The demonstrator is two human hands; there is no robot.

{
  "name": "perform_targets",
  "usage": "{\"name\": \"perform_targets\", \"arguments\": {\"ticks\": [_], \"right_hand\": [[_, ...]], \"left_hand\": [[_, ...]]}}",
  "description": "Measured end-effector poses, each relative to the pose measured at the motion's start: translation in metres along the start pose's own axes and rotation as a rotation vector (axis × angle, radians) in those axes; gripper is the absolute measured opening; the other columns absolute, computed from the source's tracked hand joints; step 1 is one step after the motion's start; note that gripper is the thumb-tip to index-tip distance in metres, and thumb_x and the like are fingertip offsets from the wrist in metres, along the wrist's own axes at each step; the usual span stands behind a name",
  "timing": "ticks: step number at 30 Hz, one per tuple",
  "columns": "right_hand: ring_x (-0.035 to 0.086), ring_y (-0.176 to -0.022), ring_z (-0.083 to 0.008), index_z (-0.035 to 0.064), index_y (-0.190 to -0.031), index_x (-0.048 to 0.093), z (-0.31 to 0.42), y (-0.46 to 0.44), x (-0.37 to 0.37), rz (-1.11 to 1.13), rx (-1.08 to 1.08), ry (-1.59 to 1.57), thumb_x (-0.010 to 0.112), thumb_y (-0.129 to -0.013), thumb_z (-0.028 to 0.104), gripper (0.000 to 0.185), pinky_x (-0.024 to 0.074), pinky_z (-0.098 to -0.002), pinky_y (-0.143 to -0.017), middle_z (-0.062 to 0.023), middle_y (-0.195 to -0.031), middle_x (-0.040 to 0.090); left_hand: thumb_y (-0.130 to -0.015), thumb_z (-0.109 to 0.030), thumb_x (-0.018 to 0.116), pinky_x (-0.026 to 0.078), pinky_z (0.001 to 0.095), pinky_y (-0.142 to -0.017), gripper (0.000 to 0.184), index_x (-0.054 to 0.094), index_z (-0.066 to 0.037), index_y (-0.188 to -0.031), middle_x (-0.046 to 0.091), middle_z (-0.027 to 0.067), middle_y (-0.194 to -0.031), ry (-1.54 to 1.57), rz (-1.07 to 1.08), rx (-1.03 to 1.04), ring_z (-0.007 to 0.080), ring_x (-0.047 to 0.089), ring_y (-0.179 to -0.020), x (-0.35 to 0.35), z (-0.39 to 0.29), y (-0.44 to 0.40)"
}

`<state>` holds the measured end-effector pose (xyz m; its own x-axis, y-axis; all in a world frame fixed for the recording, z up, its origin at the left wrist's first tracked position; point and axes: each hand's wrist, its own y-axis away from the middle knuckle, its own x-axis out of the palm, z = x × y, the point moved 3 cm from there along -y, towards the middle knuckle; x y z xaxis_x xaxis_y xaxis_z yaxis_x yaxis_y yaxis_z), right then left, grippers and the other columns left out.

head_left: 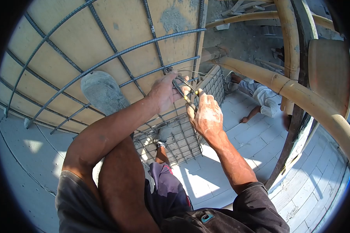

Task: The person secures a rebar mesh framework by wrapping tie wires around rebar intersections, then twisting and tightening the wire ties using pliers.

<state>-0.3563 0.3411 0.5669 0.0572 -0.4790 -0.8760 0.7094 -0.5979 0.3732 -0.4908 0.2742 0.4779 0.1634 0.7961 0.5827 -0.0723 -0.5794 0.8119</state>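
My right hand (208, 116) is closed around the handles of pincers (190, 102), whose grips show bits of yellow. Their head points up and left, close to the fingers of my left hand (163, 93). That hand is pinched at a crossing of the rebar grid (153, 37), and thin tie wire (198, 72) trails from it to the right. The fingertips partly hide the wire's end and the pincers' jaws. Behind the ribbed bars stands a plywood panel (132, 23) with a grey cement smear.
My shoe (102, 91) rests up on the rebar; my other foot is lower, by a mesh of bars (179, 136). Bamboo poles (260, 73) cross at right. Beyond them a person in a light shirt (266, 99) is low, near the pale block floor (241, 143).
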Motion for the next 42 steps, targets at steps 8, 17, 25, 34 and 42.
{"name": "perform_targets", "arguments": {"ticks": [8,17,25,34,42], "right_hand": [[0.064,-0.089,-0.0394,-0.0033,-0.130,0.049,-0.045,-0.019,0.014,0.228,-0.145,-0.004,0.068,-0.087,0.027,0.056,0.0542,-0.0474,-0.075,-0.0219,-0.101,0.059],[0.063,-0.091,-0.0394,-0.0053,-0.127,0.054,-0.002,-0.001,0.013,0.134,0.113,0.100,0.060,-0.095,0.040,0.056,0.0509,-0.0488,-0.082,-0.0240,-0.100,0.061],[0.063,-0.072,-0.0308,-0.0073,-0.111,0.060,-0.006,0.002,0.030,0.672,0.492,-0.704,0.048,-0.099,0.054,0.064,0.0521,-0.0404,-0.064,-0.0138,-0.073,0.059],[0.063,-0.065,-0.0194,-0.0025,-0.098,0.062,-0.028,-0.009,0.030,0.643,0.377,-0.542,0.042,-0.099,0.065,0.071,0.0514,-0.0315,-0.060,-0.0102,-0.073,0.065],[0.063,-0.096,-0.0477,-0.0056,-0.109,0.059,0.002,-0.010,-0.002,0.519,0.198,-0.194,0.041,-0.101,0.056,0.065,0.0485,-0.0527,-0.083,-0.0326,-0.101,0.063]], "left_hand": [[-0.106,-0.028,0.044,0.057,0.0353,-0.084,0.028,0.057,-0.005,-0.115,0.068,0.0078,-0.117,-0.172,-0.094,0.119,0.0204,0.068,-0.096,-0.001,0.014,-0.018],[-0.102,-0.033,0.050,0.058,0.0318,-0.075,0.029,0.056,-0.006,-0.111,0.068,0.0064,-0.108,-0.308,-0.176,0.141,0.0173,0.065,-0.081,0.002,0.012,-0.010],[-0.090,-0.058,0.061,0.050,0.0414,-0.090,0.063,0.051,-0.007,-0.126,0.054,0.0107,-0.122,-0.748,-0.235,0.135,0.0216,0.055,-0.103,-0.012,0.010,-0.003],[-0.083,-0.064,0.069,0.048,0.0409,-0.093,0.089,0.039,-0.010,-0.147,0.049,0.0090,-0.131,-0.478,0.061,-0.060,0.0221,0.050,-0.114,-0.022,0.023,-0.028],[-0.089,-0.048,0.064,0.052,0.0441,-0.091,0.064,0.048,-0.017,-0.142,0.050,0.0056,-0.138,-0.227,0.173,-0.019,0.0221,0.050,-0.118,-0.010,0.022,-0.040]]}}
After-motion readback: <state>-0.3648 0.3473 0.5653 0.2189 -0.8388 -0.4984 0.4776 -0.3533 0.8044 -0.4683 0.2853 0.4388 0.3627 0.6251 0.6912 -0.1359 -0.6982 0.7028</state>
